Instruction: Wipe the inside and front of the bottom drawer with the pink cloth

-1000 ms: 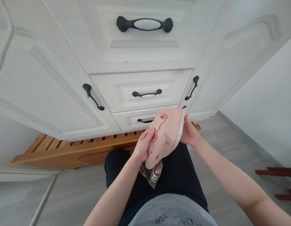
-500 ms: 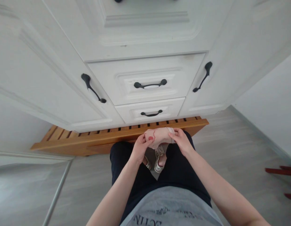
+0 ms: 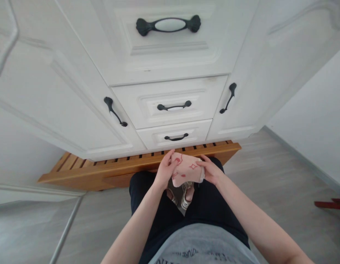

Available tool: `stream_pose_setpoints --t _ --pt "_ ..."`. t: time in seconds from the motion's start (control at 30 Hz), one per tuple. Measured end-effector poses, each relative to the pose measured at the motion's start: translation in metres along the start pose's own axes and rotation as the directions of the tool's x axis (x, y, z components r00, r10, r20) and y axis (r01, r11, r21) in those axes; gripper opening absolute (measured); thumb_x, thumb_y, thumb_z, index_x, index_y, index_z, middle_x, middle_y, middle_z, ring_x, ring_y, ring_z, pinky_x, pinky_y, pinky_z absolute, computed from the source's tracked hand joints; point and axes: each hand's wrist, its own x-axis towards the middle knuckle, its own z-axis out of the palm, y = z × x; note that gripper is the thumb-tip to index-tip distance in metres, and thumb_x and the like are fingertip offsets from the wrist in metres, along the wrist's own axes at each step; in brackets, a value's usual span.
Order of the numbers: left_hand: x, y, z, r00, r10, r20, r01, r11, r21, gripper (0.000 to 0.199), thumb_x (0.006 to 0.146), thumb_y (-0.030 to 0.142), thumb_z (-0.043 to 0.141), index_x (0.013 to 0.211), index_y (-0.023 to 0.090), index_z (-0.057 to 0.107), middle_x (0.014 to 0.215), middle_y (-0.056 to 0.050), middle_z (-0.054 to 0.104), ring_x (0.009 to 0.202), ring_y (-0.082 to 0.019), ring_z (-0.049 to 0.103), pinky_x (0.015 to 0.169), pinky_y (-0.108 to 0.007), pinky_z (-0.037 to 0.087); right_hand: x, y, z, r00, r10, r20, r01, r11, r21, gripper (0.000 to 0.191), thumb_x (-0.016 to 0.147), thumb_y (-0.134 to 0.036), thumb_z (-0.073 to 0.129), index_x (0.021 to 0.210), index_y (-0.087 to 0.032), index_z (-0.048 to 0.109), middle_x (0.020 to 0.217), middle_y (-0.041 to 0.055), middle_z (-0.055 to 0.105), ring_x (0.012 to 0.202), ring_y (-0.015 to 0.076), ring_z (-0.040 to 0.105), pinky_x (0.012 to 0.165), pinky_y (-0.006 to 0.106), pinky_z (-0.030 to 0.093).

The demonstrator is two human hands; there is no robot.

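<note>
A small folded pink cloth point(image 3: 187, 168) with red heart and star shapes hangs between my two hands, above my knees. My left hand point(image 3: 165, 169) pinches its left edge, thumb on the front. At the right end, my right hand point(image 3: 210, 169) grips the pale edge between thumb and fingers. The fingers behind the cloth are partly hidden. Whether it is a towel or some other cloth item I cannot tell.
A white cabinet with drawers point(image 3: 170, 90) and dark handles stands right in front of me. At its foot runs a slatted wooden bench point(image 3: 84, 174). My sandalled feet point(image 3: 188, 198) are below the cloth. Dark red wooden legs point(image 3: 328, 204) show at the right.
The cloth has been turned so that its patterned face shows more fully and hangs lower. Both hands still hold its ends. My view has tilted up, showing more of the upper drawer handle.
</note>
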Motion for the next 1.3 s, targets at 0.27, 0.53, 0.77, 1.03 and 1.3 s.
stream_pose_setpoints --t 0.27,0.53,0.77,1.03,1.3 --pt "-0.04 0.033 0.011 0.939 0.342 -0.039 -0.344 0.937 -0.064 0.067 0.09 0.025 0.066 0.153 0.031 0.042 0.132 -0.005 0.07 0.121 -0.019 0.065 0.104 -0.031 0.05 -0.032 -0.006 0.01 0.847 -0.474 0.241 0.476 0.878 0.052 0.072 0.065 -0.027 0.087 0.131 -0.031 0.061 0.111 0.001 0.074 0.096 0.021 0.07 0.087 0.036 0.057" --pt "-0.016 0.019 0.01 0.973 0.168 -0.158 -0.187 0.975 -0.118 0.018 0.079 0.025 0.069 0.096 0.019 0.07 0.086 0.0 0.071 0.074 -0.012 0.063 0.069 -0.023 0.049 -0.018 -0.019 -0.001 0.826 -0.491 0.277 0.536 0.836 -0.117 0.034 0.062 -0.042 0.087 0.09 -0.023 0.078 0.112 0.0087 0.076 0.101 0.0286 0.07 0.095 0.047 0.055" --pt "-0.04 0.068 -0.002 0.91 0.405 0.092 -0.41 0.911 0.05 0.013 0.083 0.025 0.068 0.093 0.021 0.076 0.101 -0.003 0.078 0.097 -0.017 0.069 0.089 -0.027 0.053 -0.073 -0.073 0.004 0.527 -0.686 0.502 0.85 0.412 -0.329 0.016 0.075 -0.023 0.077 0.09 -0.027 0.082 0.099 0.0035 0.078 0.094 0.0204 0.071 0.088 0.034 0.056" --pt "-0.051 0.092 -0.006 0.928 0.367 0.066 -0.37 0.928 0.047 0.016 0.084 0.037 0.069 0.085 0.021 0.073 0.074 0.001 0.069 0.07 -0.016 0.06 0.067 -0.026 0.049 -0.11 -0.102 0.014 0.538 -0.682 0.496 0.843 0.427 -0.327 0.012 0.072 -0.027 0.079 0.084 -0.023 0.078 0.086 0.0028 0.075 0.08 0.0197 0.067 0.072 0.03 0.054" --pt "-0.038 0.086 0.006 0.958 0.054 0.282 0.092 0.873 -0.48 0.065 0.08 0.081 0.055 0.103 0.023 0.071 0.095 -0.008 0.076 0.095 -0.029 0.069 0.086 -0.043 0.053 -0.075 -0.088 0.036 0.821 -0.48 0.311 0.55 0.811 -0.201 0.029 0.064 -0.034 0.082 0.086 -0.021 0.067 0.072 -0.0032 0.067 0.064 0.0132 0.058 0.062 0.025 0.047"
